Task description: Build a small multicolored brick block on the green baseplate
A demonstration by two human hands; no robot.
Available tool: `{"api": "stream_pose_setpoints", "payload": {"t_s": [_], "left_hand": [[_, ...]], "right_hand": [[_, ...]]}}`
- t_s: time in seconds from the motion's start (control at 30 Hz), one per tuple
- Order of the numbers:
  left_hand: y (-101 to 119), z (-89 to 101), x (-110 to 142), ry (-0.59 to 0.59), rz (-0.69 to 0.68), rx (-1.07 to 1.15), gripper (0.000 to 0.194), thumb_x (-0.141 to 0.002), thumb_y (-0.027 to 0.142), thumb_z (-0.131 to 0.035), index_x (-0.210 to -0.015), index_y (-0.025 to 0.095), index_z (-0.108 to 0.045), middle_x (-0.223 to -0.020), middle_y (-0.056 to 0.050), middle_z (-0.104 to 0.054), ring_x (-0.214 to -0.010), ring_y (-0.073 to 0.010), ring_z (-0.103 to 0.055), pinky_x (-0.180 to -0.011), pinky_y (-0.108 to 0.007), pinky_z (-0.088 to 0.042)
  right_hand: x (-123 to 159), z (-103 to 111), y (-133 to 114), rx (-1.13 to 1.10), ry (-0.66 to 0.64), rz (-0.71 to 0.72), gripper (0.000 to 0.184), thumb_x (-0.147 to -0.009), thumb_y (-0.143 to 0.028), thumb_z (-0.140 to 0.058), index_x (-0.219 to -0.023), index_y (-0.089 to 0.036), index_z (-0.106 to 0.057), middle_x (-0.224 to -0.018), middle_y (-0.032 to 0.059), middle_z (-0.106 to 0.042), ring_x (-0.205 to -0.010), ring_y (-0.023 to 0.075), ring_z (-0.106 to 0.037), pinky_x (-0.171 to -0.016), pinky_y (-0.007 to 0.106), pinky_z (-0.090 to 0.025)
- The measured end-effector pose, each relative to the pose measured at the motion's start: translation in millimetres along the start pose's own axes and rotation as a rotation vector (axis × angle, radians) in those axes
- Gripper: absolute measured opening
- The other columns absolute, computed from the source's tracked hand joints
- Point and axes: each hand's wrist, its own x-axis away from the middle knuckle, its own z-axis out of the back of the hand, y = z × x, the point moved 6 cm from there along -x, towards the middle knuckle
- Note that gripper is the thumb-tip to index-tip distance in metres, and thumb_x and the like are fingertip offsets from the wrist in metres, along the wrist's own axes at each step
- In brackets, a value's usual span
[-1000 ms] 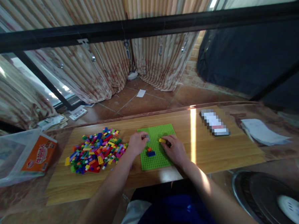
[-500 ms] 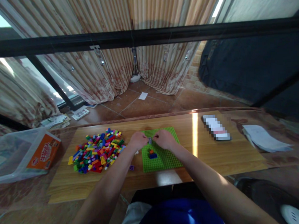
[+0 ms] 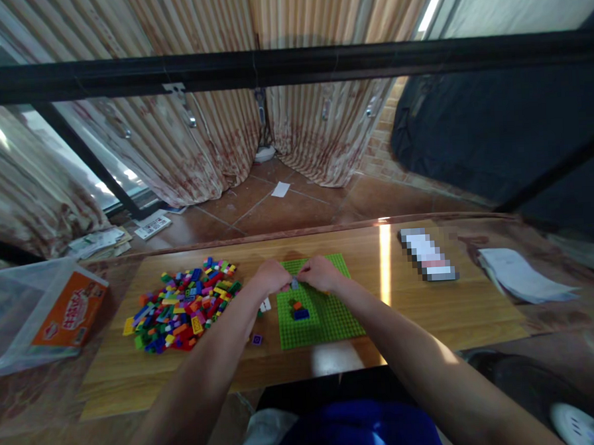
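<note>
My left hand (image 3: 272,277) is closed, its fingertips pinching a small grey toy brick (image 3: 295,284) over the far left part of the green studded baseplate (image 3: 327,320). Close by on the right, my right hand (image 3: 320,274) is also closed, with its fingertips almost touching that brick. A bit of yellow (image 3: 327,292) peeks out below the right hand; whether the fingers grip it is hidden. Nearer to me on the baseplate sits a dark blue brick (image 3: 300,314) with an orange brick (image 3: 297,305) and a small dark green piece beside it.
A heap of mixed bricks (image 3: 182,308) covers the left of the wooden table (image 3: 406,323). A purple brick (image 3: 257,339) and a white piece (image 3: 265,305) lie beside the baseplate. Farther out are a clear plastic bin (image 3: 16,284), a blurred-out phone-like object (image 3: 428,254) and papers (image 3: 526,275).
My right hand, which held a yellow brick over the baseplate's right side, has moved left to the grey brick. My left hand has stayed near the same spot. The view has shifted slightly.
</note>
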Motion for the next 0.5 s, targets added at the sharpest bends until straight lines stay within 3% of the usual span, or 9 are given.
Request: {"api": "stream_pose_setpoints", "payload": {"t_s": [0.5], "left_hand": [[-3, -5.2, -13, -0.066, 0.089, 0.160, 0.021, -0.062, 0.007, -0.058, -0.042, 0.012, -0.057, -0.041, 0.000, -0.052, -0.043, -0.0086, -0.047, -0.046, -0.020, -0.041]], "right_hand": [[-3, 5, -8, 0.066, -0.086, -0.073, 0.022, -0.078, -0.022, -0.062, -0.090, -0.014, -0.079, -0.077, 0.0065, -0.073, -0.073, 0.0158, -0.065, -0.054, 0.019, -0.041]]}}
